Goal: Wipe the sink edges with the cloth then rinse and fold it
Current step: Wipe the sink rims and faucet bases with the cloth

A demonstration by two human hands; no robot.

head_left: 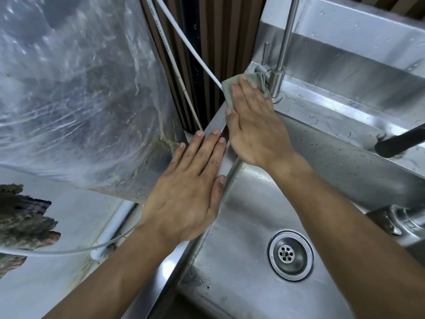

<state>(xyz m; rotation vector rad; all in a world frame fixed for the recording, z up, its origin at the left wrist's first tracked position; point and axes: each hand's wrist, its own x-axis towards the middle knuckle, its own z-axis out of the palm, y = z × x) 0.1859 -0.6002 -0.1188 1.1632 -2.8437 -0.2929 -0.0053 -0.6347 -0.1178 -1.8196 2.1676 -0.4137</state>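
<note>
A pale green cloth (pixel 230 88) lies on the far left corner of the steel sink's rim (pixel 213 125), beside the base of a slim steel tap (pixel 277 81). My right hand (pixel 253 125) presses flat on the cloth with fingers spread, covering most of it. My left hand (pixel 193 180) rests flat on the left rim nearer to me, fingers together, holding nothing. The sink basin (pixel 253 226) is wet, with a round drain (pixel 290 255) at its bottom.
A large clear plastic sheet (pixel 80 100) hangs left of the sink. White tubes (pixel 184 49) run down past the rim corner. A black faucet head (pixel 400 143) juts in from the right. A steel backsplash (pixel 356 54) rises behind the sink.
</note>
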